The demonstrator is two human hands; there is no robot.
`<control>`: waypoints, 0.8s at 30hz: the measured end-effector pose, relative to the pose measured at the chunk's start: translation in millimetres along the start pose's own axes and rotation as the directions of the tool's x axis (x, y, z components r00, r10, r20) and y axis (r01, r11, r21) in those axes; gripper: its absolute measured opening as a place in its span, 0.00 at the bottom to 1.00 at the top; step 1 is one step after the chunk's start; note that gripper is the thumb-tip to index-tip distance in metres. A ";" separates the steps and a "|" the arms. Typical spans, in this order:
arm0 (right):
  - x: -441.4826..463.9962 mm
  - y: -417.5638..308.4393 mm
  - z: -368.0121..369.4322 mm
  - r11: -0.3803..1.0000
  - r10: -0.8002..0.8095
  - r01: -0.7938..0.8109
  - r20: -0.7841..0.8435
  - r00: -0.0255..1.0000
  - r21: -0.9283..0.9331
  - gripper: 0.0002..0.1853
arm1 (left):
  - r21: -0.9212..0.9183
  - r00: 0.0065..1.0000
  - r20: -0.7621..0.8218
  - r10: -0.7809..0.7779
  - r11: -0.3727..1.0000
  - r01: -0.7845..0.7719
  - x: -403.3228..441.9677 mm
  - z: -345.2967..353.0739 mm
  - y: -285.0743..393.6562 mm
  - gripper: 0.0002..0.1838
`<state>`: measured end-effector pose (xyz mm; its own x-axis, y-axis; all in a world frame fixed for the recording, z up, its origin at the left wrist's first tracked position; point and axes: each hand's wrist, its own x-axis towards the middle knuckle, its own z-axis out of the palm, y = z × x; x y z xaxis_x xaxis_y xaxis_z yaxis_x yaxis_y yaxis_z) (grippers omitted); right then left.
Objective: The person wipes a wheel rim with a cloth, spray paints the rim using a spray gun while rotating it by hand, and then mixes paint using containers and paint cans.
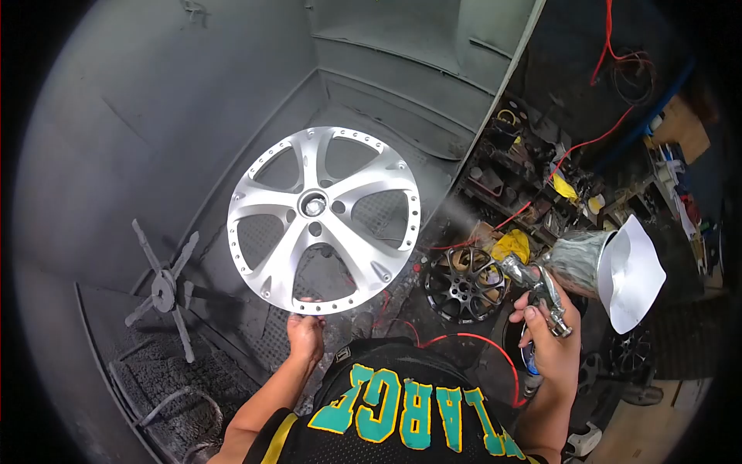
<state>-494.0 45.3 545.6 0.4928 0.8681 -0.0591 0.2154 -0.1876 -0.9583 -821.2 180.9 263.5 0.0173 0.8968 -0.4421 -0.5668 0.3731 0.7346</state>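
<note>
Wheel of silver colour (325, 216) is in front of me, and my left hand (306, 338) is closed on its lower rim; if this grip slips, the wheel could tilt or fall. My right hand (555, 329) is wrapped around the spray gun (543, 288). I cannot tell how upright its cup (573, 259) is, so too much tilt might spill it. The red hose (464, 335) curves near the dark wheel (462, 288) and may perhaps catch there, pulling the gun aside
</note>
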 end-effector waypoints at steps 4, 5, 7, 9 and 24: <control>-17.0 3.1 16.7 0.999 0.022 -0.023 -0.041 0.999 -0.035 0.32 | 0.034 0.999 -0.042 -0.016 0.999 0.017 5.8 -25.9 -5.1 0.24; -15.5 -4.1 19.9 0.999 0.041 -0.041 -0.027 0.999 -0.025 0.32 | 0.085 0.998 -0.002 -0.061 0.994 0.061 6.2 -24.6 -6.4 0.24; -28.4 -9.7 35.8 0.999 0.049 -0.049 0.014 0.999 0.013 0.32 | 0.143 0.974 0.174 -0.145 0.982 0.121 3.2 -34.7 -19.5 0.25; -39.7 -16.5 48.5 0.997 0.057 -0.060 0.059 0.997 0.056 0.32 | 0.009 0.965 0.163 -0.206 0.978 0.207 -14.4 -12.9 -10.1 0.24; -42.3 -9.3 53.3 0.997 0.009 -0.005 -0.051 0.999 0.072 0.32 | 0.024 0.985 -0.099 0.140 0.990 -0.139 13.6 -69.0 62.6 0.27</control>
<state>-561.9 34.9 542.2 0.5372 0.8418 -0.0530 0.1517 -0.1583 -0.9757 -913.3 200.1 267.9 -0.1437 0.9124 -0.3832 -0.5438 0.2507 0.8009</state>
